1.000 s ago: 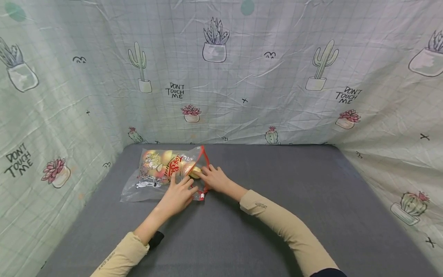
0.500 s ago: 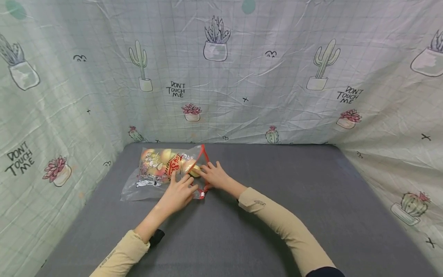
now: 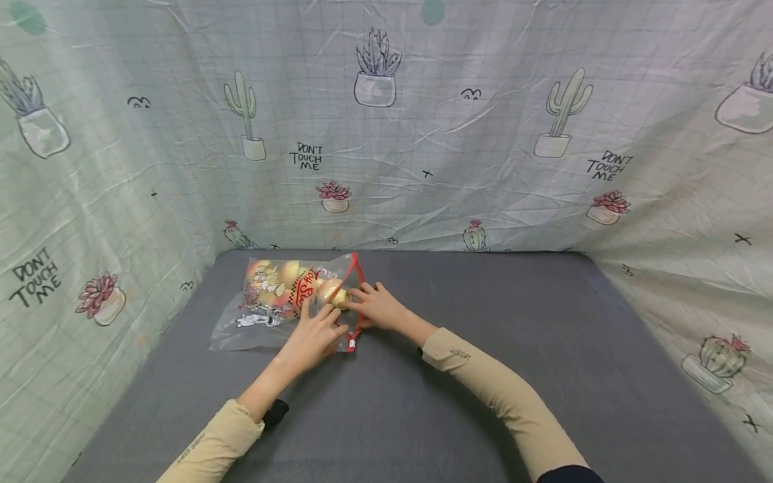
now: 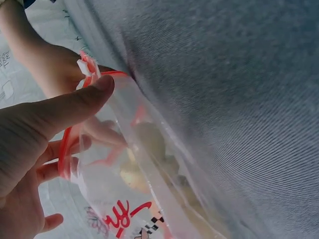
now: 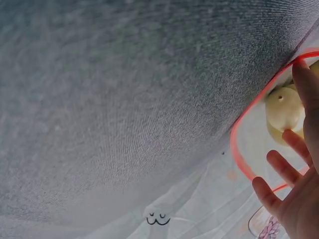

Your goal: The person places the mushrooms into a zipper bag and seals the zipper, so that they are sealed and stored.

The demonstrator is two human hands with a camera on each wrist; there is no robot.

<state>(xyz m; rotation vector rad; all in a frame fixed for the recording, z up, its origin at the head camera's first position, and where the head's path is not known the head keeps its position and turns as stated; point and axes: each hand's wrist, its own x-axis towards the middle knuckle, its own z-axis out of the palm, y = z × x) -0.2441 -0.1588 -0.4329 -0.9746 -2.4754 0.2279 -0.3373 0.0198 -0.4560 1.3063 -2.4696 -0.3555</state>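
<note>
A clear plastic zip bag (image 3: 229, 335) with a red slider edge lies at the left back of the table, printed with cartoon figures and red lettering. Inside it are several round yellow and reddish fruits (image 3: 291, 272). My left hand (image 3: 312, 339) holds the bag's near rim, thumb (image 4: 89, 97) on one side and fingers on the other. From the right, my right hand (image 3: 382, 308) reaches into the open mouth. In the right wrist view its fingers are spread, one fingertip touching a pale yellow round fruit (image 5: 284, 107) just inside the red rim (image 5: 238, 144).
The bag rests on a grey cloth-covered table (image 3: 483, 349). Behind and at both sides hangs a pale curtain (image 3: 423, 134) printed with cacti. A black object (image 3: 276, 412) shows beside the left sleeve (image 3: 220, 436).
The pale yellow fruit at the bag's mouth has turned and shifted slightly under the right fingers. Both hands and the bag have stayed nearly in place.
</note>
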